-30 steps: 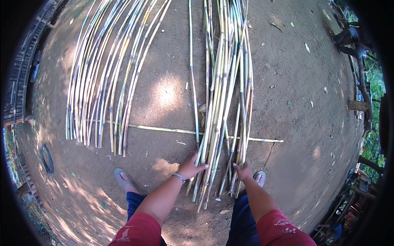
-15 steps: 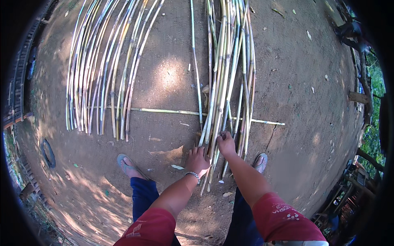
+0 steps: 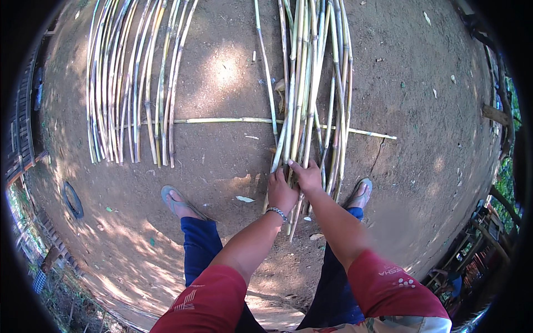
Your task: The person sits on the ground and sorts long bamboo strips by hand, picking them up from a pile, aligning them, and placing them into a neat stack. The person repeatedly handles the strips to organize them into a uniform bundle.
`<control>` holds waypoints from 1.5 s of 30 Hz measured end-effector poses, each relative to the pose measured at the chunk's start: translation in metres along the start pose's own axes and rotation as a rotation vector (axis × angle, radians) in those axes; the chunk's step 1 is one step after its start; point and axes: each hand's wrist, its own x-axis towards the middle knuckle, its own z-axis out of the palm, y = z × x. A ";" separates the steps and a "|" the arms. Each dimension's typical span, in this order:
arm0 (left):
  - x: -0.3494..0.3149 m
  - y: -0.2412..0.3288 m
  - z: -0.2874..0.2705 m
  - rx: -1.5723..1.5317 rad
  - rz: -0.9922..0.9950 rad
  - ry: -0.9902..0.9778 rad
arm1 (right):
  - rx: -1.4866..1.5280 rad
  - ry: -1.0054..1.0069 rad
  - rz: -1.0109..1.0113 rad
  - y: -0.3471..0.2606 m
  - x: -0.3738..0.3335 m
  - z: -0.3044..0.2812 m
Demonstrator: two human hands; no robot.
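A bundle of long, jointed pale canes [image 3: 300, 83] stretches away from me over the ground, its near ends lying between my feet. My left hand [image 3: 282, 190] is closed about the near ends at the bundle's left side. Just to its right, my right hand [image 3: 308, 176] grips canes in the middle, its thumb close to the left fingers. How many canes each hand holds is hidden. One thinner cane [image 3: 264, 61] lies apart along the bundle's left. Crossways beneath the bundle runs a single cane [image 3: 216, 120], which also passes under a spread-out row of canes [image 3: 129, 83] at the left.
My sandalled feet [image 3: 176, 201] stand apart on bare, sun-spotted soil. A dark ring like a small tyre [image 3: 72, 200] lies at the left. Slatted wood [image 3: 23, 122] edges the far left, and a log end [image 3: 491, 114] juts in at the right. Dry leaves are scattered about.
My hands have come closer together; the left has moved up and right along the canes. The near cane ends sit more gathered. The whole view has shifted a little.
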 end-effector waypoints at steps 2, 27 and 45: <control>0.009 -0.013 0.010 0.004 0.036 0.036 | 0.205 -0.138 0.093 0.011 0.018 -0.001; 0.033 -0.030 -0.046 -0.786 -0.314 -0.574 | 0.333 -0.388 0.314 -0.027 -0.015 -0.020; -0.096 0.035 -0.110 -1.289 -0.386 -0.869 | 0.692 -0.624 0.374 -0.081 -0.126 -0.105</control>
